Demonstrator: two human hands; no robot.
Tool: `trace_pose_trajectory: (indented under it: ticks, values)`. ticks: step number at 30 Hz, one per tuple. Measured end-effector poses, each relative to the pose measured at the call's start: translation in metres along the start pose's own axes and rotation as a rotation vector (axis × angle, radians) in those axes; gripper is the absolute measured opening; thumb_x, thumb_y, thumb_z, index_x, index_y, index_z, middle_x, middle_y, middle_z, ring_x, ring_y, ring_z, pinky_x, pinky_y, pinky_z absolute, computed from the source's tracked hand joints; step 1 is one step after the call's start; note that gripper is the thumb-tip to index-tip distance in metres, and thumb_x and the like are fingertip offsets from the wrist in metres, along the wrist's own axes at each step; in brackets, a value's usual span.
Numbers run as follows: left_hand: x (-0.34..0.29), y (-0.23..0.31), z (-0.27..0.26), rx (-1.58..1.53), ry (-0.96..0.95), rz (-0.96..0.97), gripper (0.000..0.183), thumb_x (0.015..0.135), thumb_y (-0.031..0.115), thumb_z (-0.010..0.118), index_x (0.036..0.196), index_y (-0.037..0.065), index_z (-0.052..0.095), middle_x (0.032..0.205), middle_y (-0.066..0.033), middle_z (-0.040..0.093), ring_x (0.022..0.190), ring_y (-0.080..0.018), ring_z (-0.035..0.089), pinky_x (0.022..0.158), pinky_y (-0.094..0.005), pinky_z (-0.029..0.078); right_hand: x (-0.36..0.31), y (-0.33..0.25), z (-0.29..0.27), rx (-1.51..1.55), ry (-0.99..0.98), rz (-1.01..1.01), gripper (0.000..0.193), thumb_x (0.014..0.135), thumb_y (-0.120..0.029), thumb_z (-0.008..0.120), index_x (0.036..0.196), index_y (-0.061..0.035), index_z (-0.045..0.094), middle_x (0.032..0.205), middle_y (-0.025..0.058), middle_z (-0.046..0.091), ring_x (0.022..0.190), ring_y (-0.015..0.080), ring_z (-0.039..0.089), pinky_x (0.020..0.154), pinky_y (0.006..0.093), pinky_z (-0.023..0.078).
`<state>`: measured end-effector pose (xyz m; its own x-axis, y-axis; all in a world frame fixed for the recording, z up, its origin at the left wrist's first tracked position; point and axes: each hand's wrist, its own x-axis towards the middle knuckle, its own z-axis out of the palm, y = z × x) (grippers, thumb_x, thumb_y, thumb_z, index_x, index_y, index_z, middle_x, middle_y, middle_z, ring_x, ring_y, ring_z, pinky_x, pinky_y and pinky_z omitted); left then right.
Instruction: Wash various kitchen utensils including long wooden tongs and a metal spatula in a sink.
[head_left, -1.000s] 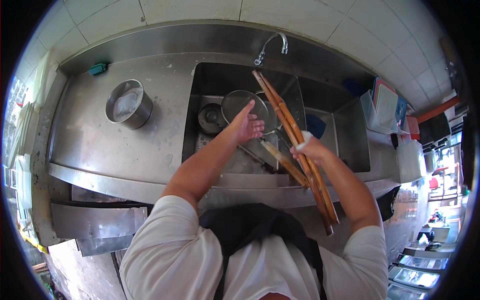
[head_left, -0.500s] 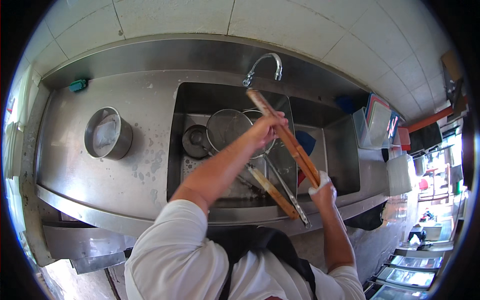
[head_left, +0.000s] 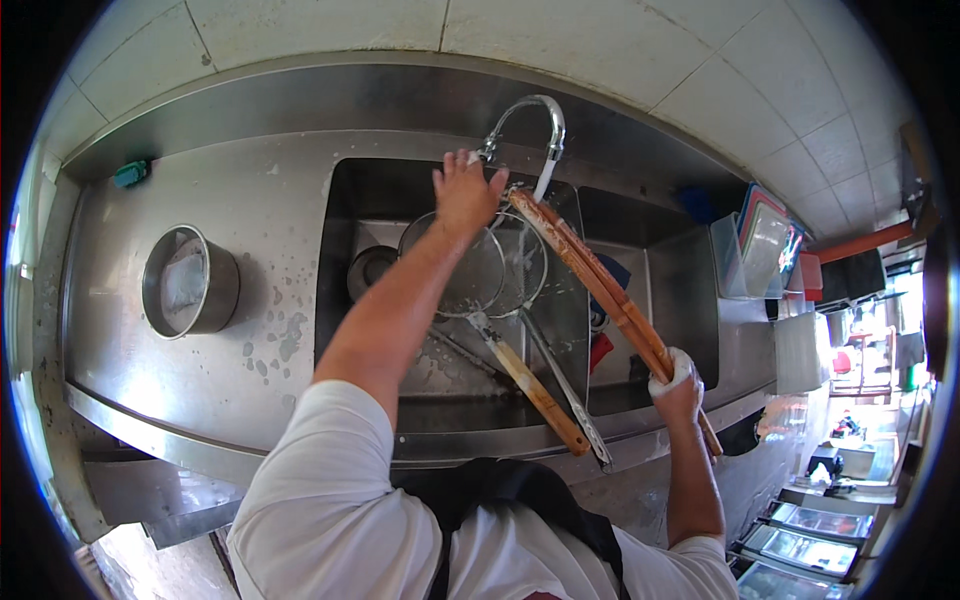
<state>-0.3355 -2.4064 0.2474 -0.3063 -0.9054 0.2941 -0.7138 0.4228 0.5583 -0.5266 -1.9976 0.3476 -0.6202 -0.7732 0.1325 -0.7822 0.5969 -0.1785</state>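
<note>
My left hand is at the base of the chrome faucet, palm down with fingers spread and nothing in it. Whether it touches the tap's knob is hard to see. Water runs from the spout beside the upper end of some long wooden sticks. These lie slanted over the sink, and my right hand is closed round their lower part. Something white, foam or a cloth, covers that hand's fingers. Below the sticks, round mesh strainers rest in the left basin, one with a wooden handle, another with a metal handle.
A round metal pot with a whitish packet inside stands on the left counter. A green scrubber lies at the back left. Blue and red items sit in the right basin. Plastic containers stand right of it.
My left hand has let go of the sticks and moved left and up to the faucet. Water now flows. The sticks have shifted slightly right and down in my right hand.
</note>
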Motion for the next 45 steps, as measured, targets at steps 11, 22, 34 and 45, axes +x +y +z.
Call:
trace_pose_trajectory:
  ticks: [11,22,34,45]
  values:
    - [-0.022,0.097,0.020,-1.868,-0.389,-0.739,0.024,0.087,0.000,0.056,0.110,0.000,0.063,0.094,-0.0142,0.068,0.082,-0.0264,0.068,0.071,-0.0405,0.057,-0.004,0.025,0.000,-0.040,-0.058,0.070,0.042,0.072,-0.005,0.061,0.114,-0.0057,0.061,0.104,0.0209,0.067,0.096,0.0419,0.065,0.085,0.0457,0.052]
    - [-0.047,0.106,0.004,-1.848,-0.266,-0.730,0.022,0.092,0.021,0.068,0.104,0.003,0.063,0.097,-0.0102,0.069,0.089,-0.0206,0.067,0.079,-0.0369,0.054,0.148,-0.154,0.064,0.159,-0.155,-0.283,0.048,0.075,-0.018,0.069,0.121,-0.0124,0.057,0.115,0.0174,0.065,0.104,0.0369,0.064,0.087,0.0448,0.052]
    - [0.057,0.007,-0.153,-1.847,0.303,-0.438,0.024,0.095,0.027,0.063,0.106,0.006,0.061,0.104,-0.0118,0.068,0.099,-0.0266,0.064,0.090,-0.0438,0.049,0.195,-0.240,0.097,0.370,0.031,-0.346,0.041,0.073,-0.020,0.075,0.111,-0.0124,0.063,0.101,0.0176,0.068,0.096,0.0398,0.065,0.081,0.0472,0.053]
    - [-0.023,0.064,-0.017,-1.518,-0.035,-0.235,0.024,0.089,0.010,0.067,0.108,-0.004,0.062,0.097,-0.0062,0.068,0.089,-0.0126,0.064,0.080,-0.0288,0.052,0.188,-0.259,0.092,0.676,0.062,-0.418,0.024,0.086,-0.027,0.062,0.106,-0.0156,0.067,0.096,0.0148,0.070,0.094,0.0373,0.066,0.077,0.0440,0.053]
